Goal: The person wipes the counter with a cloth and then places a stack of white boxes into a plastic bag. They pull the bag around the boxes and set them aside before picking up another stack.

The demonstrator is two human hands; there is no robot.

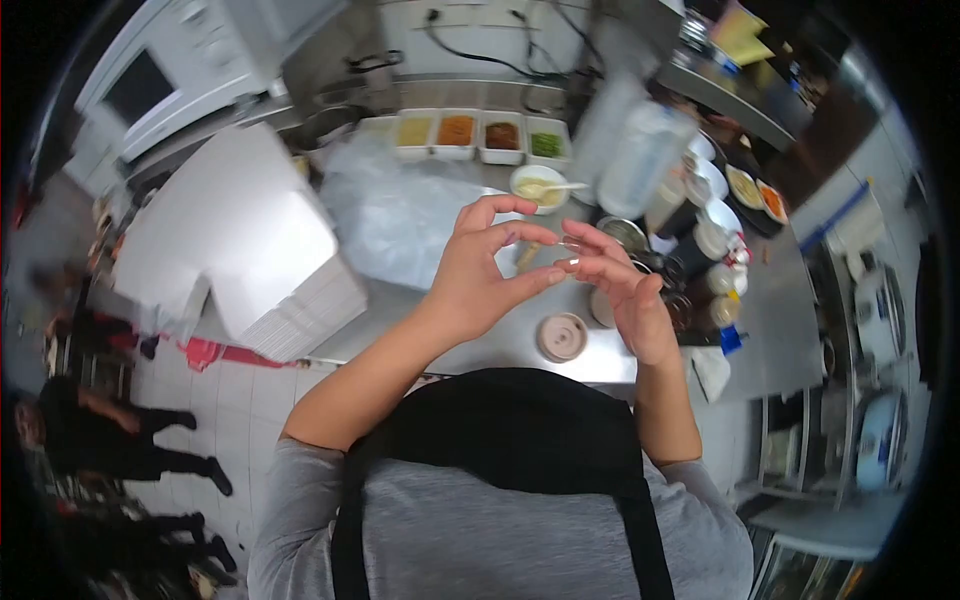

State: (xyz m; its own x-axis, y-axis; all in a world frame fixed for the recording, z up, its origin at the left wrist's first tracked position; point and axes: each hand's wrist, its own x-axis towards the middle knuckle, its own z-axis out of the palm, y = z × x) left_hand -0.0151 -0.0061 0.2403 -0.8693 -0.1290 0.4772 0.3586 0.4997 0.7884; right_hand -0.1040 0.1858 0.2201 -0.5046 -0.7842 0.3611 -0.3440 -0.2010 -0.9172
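My left hand [472,268] and my right hand [632,300] are raised above the steel counter, fingertips almost meeting in front of my chest. The left fingers and thumb curl into a pinch shape. From the other side, the right fingers reach in, bent toward the left fingertips. A small shiny spot shows where they meet; I cannot make out what, if anything, is held there. Below them on the counter stands a round pinkish-beige lid or container [562,338]. Beyond the hands is a white bowl [538,186] of pale yellow food with a white spoon [568,186].
A stack of white folded boxes [270,240] stands left, beside clear plastic bags [400,205]. Several white tubs, including one of green pieces [547,145], line the back. Bottles and jars [705,245] crowd the right. People in dark clothes [110,435] are at far left.
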